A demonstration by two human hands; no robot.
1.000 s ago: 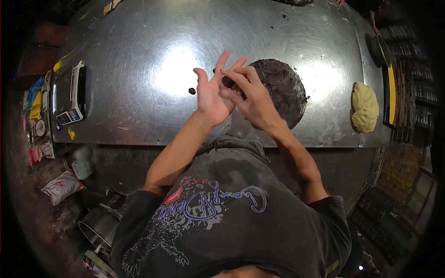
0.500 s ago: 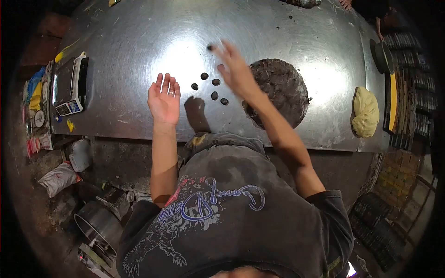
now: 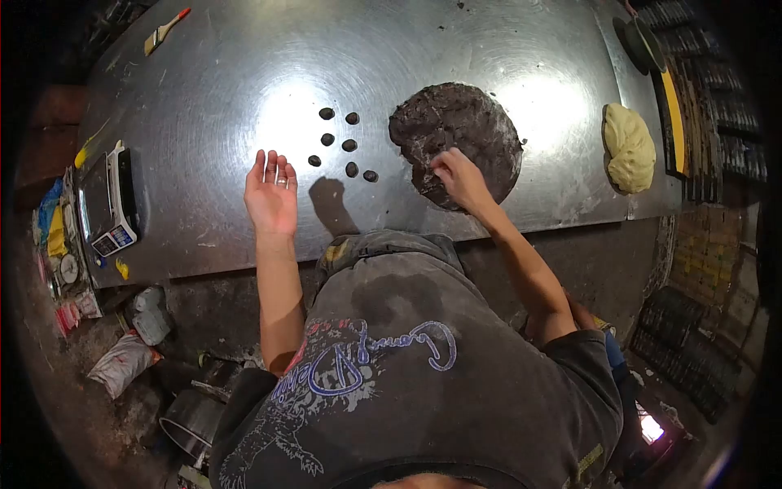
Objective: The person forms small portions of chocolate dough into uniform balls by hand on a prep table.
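My left hand (image 3: 271, 196) is held palm up, fingers stretched out, with nothing in it; a ring shows on one finger. My right hand (image 3: 463, 179) is at the near part of a wide, flattened mass of dark dough (image 3: 489, 130), its fingers pinched together against the surface. The fingertips partly hide what they grip. Between the two hands, several small dark dough balls (image 3: 327, 139) lie in a loose cluster on the metal table (image 3: 244, 73).
On the left stand a digital scale (image 3: 112, 200) and, farther back, a brush (image 3: 166, 33). A lump of pale yellow dough (image 3: 629, 148) sits at the right, near a dark round pan (image 3: 645, 45). A metal pot (image 3: 191, 420) is on the floor below.
My right hand has come back from above the dough balls to the dark dough, its fingers now pinched there. More balls lie in the cluster. My left hand stays open; the view has shifted.
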